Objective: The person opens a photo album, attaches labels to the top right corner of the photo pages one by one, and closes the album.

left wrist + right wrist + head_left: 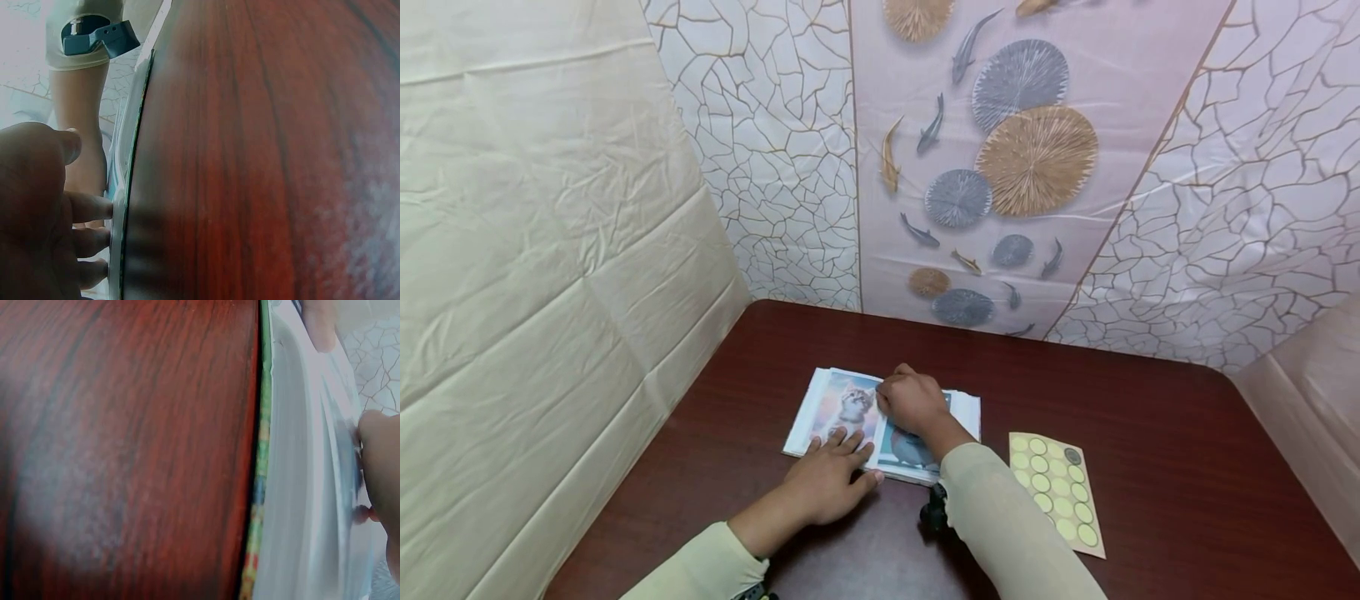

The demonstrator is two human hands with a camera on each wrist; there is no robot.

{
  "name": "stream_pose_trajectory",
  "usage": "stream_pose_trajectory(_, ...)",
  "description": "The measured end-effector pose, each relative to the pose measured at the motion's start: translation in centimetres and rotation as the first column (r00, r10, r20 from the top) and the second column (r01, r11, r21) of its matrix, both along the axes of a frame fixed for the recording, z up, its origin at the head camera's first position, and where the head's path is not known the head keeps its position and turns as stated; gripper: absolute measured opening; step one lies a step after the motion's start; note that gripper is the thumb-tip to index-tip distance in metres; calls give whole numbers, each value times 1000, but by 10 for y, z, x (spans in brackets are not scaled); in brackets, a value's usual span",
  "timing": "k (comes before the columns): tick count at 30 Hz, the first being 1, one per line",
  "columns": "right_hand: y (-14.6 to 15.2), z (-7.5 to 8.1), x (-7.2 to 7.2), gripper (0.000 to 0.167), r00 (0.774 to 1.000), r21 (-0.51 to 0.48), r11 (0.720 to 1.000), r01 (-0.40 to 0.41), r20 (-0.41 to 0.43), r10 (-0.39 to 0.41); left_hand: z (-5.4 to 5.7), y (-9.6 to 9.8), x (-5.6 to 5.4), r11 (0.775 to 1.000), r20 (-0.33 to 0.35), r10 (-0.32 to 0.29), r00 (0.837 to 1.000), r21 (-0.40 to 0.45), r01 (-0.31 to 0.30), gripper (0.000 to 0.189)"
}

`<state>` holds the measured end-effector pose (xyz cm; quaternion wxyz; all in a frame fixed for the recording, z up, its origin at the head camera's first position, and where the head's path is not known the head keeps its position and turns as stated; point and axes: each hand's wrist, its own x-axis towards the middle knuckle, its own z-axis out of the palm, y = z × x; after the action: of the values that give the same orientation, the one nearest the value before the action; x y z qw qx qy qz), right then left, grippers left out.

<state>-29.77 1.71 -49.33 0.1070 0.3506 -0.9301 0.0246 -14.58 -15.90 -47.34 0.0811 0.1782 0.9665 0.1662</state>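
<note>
A photo album (967, 408) lies open on the table, a kitten picture (853, 403) on its left page and a bluish picture (906, 447) on its right page. My left hand (829, 482) rests on the lower part of the left page, fingers spread, thumb at the near edge. My right hand (914, 402) presses down near the fold with curled fingers, covering much of the right picture. In the right wrist view its knuckles touch the glossy page, and no object shows in the fingers. The album's thick page edges (290, 456) show there too.
A pale sheet of round yellow stickers (1060, 492) lies right of the album, with one dark grey disc (1072, 456) at its upper right corner. The dark red wooden table (1187, 467) meets patterned cloth walls at the back and a cream cloth (565, 275) on the left.
</note>
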Motion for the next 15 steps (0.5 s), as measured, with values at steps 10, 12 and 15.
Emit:
stream_pose_trajectory(10,1,8,10,53,989,116,993,-24,151,7,6,2,2,1000,-5,12,1000,-3,-12,65)
stream_pose_trajectory(12,3,7,12,56,986,129,992,-15,169,-7,6,2,3,1000,-1,13,1000,-1,-13,65)
stream_pose_trajectory(15,4,6,15,60,983,151,989,-3,183,-25,7,2,3,1000,1,12,1000,-2,-12,64)
